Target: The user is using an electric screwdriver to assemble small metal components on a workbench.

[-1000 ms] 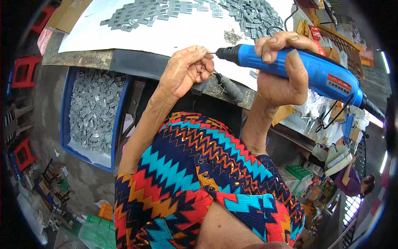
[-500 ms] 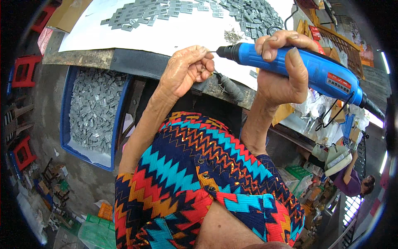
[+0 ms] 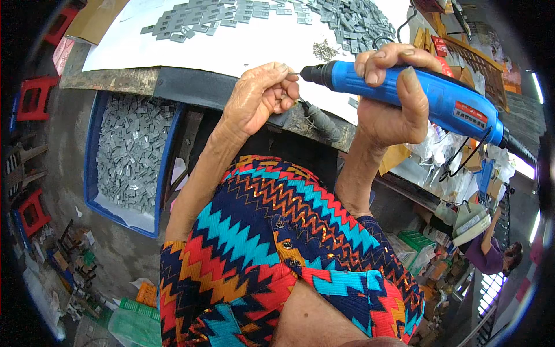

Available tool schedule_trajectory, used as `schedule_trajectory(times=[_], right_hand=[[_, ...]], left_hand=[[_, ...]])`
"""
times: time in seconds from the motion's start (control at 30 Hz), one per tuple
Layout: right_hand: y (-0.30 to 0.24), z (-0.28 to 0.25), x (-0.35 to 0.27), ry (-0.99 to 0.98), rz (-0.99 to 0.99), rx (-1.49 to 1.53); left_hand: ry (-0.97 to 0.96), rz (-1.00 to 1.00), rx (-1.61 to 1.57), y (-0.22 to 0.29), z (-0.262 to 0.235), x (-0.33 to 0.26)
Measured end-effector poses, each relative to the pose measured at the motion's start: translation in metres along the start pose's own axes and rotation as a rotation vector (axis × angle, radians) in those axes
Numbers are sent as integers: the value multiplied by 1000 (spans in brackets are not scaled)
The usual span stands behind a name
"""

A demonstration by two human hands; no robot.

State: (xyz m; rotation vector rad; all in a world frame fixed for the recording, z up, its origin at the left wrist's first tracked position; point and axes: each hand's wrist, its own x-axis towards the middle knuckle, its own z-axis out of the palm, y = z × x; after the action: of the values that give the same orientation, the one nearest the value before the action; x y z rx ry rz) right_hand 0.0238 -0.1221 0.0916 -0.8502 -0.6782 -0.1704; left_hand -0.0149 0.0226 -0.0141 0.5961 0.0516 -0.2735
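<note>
My right hand (image 3: 390, 113) is wrapped round a blue electric screwdriver (image 3: 448, 99) with a black nose, held sideways over the table edge. Its thin bit (image 3: 295, 73) points left and reaches the fingertips of my left hand (image 3: 257, 98). The left thumb and forefinger are pinched together at the bit's tip. Whatever sits between them is too small and hidden to make out. Just below the left fingers, a grey wrapped rod-like piece (image 3: 321, 122) sticks out at the table's edge. Beyond the hands lies a small heap of tiny screws (image 3: 325, 51) on white paper (image 3: 144, 43).
Flat grey parts (image 3: 214, 17) cover the far side of the table, with more heaped at its right. A blue bin (image 3: 89, 168) full of similar grey parts stands lower left. Red stools (image 3: 36, 98) are at the far left. Another person (image 3: 488, 257) is at the right.
Almost nothing differs. The screwdriver and my right hand have shifted very slightly; the left hand keeps its pinch at the bit's tip.
</note>
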Motion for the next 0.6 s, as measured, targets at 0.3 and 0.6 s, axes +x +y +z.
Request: schedule_trajectory(times=[0.3, 0.6], right_hand=[[0, -2, -1, 15, -19, -18], [-1, -2, 0, 2, -14, 28]], left_hand=[[19, -19, -20, 0, 2, -1], [12, -16, -13, 0, 1, -1]])
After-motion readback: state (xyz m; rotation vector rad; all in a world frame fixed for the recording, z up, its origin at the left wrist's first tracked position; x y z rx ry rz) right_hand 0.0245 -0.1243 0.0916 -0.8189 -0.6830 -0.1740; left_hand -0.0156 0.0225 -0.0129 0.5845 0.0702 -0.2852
